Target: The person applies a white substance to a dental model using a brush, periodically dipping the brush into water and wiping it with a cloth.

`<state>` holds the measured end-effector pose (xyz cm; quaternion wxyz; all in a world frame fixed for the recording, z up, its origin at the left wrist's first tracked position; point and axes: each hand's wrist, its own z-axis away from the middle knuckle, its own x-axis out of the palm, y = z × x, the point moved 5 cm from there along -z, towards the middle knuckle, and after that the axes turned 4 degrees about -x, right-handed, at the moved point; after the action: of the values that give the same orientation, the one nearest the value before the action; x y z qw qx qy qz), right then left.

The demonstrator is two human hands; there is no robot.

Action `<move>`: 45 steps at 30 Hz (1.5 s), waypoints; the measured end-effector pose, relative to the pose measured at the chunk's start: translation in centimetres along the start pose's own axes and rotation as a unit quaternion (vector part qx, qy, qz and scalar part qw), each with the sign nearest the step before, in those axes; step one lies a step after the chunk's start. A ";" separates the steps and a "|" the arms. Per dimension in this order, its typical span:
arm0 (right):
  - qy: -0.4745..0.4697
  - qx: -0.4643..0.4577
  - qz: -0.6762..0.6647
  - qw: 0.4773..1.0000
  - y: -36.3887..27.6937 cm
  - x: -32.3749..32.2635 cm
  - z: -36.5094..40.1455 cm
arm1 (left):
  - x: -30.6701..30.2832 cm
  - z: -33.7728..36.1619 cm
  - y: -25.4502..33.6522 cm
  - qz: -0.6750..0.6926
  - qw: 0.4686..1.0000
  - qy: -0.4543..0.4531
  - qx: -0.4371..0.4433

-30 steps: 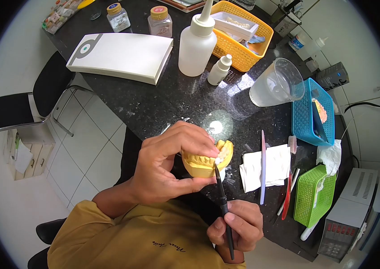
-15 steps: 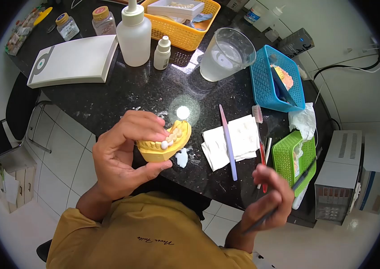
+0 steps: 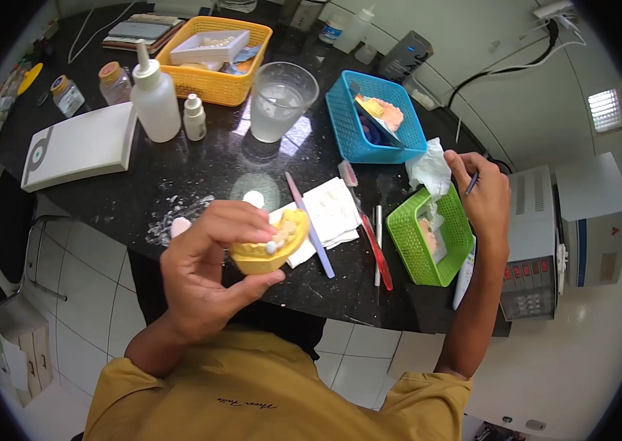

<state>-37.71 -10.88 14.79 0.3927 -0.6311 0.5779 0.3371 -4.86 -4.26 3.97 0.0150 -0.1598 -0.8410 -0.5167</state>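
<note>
My left hand [image 3: 204,275] is closed around a yellow dental cast [image 3: 261,262], thumb beneath its base and fingers over the teeth. One tooth on the cast, a crown [image 3: 271,248], looks whiter than the others. My right hand [image 3: 483,195] is raised at the right, its fingers closed on a slim dark pen-like tool [image 3: 472,183]; most of that tool is hidden in the hand. Its fingertips are right at the edge of a crumpled white tissue [image 3: 427,169], above the green basket [image 3: 439,275].
A purple-handled tool [image 3: 311,226] lies across a folded white cloth [image 3: 336,209], beside a red-handled toothbrush [image 3: 375,253]. Farther back stand a glass of cloudy water [image 3: 275,110], a squeeze bottle [image 3: 155,103], a blue basket [image 3: 377,151] and a yellow basket [image 3: 211,87].
My right hand has moved up and right, from near the toothbrush to the tissue, still with the dark tool. The camera view has turned rightward. My left hand keeps hold of the cast.
</note>
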 end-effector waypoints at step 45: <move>0.063 -0.268 -0.230 0.933 -17.0 0.2 12.8 | 1.5 1.5 1.2 -0.094 0.993 -0.003 -0.067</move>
<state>-20.47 0.70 10.45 0.2384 -0.8485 0.3284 0.3396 -5.69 -2.10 4.62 -0.0475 -0.0822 -0.8157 -0.5706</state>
